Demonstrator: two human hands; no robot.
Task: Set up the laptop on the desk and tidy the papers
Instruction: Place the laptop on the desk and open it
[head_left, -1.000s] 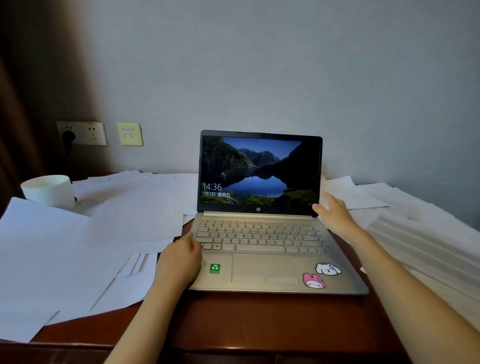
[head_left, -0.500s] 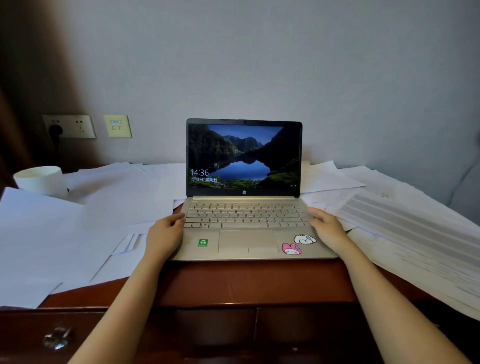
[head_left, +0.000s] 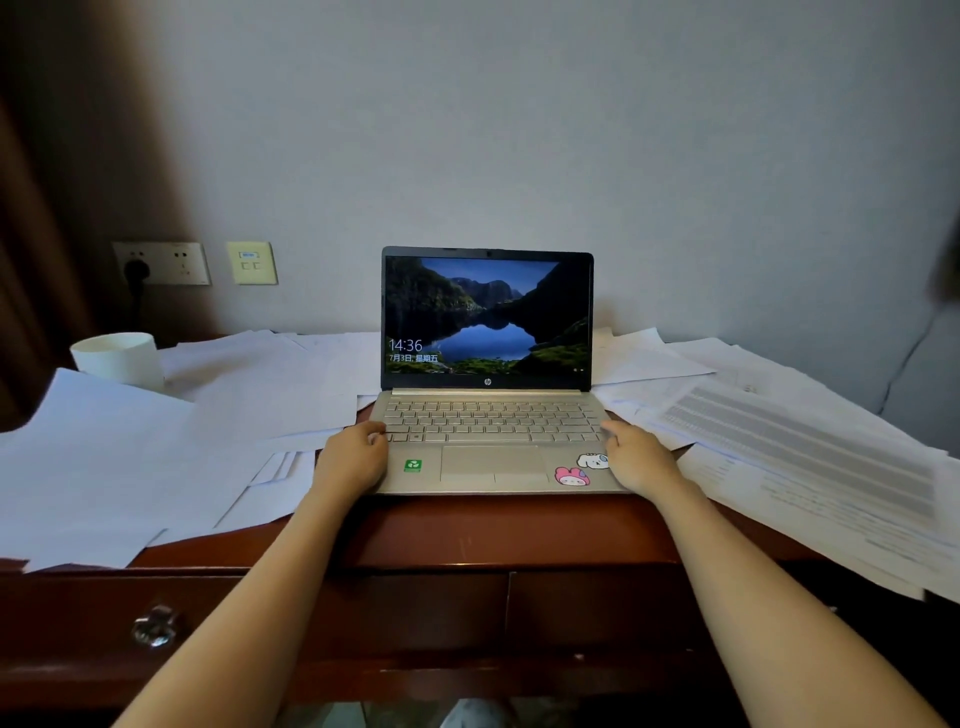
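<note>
Laptop (head_left: 488, 415): open, lid upright, screen lit on a lock page (14:36, lake-and-mountain picture). Pale gold base, green label and two cartoon stickers (head_left: 571, 475) on the palm rest. It sits mid-tabletop (head_left: 467, 535), square to the wall, front edge near the front of the bare wood. Change over the last second: right hand (head_left: 636, 460) has come off the lower right corner of the screen and down to the right front corner of the base; left hand (head_left: 353, 460) stays at the left front corner. Both hands now grip the base, thumbs on the deck, fingers over the sides. Judgement: lid angle set, final positioning under way; laptop half nearly done. Papers (head_left: 130, 457) lie loose and overlapping on both sides, untouched. White cup (head_left: 119, 358) at far left, among sheets.
</note>
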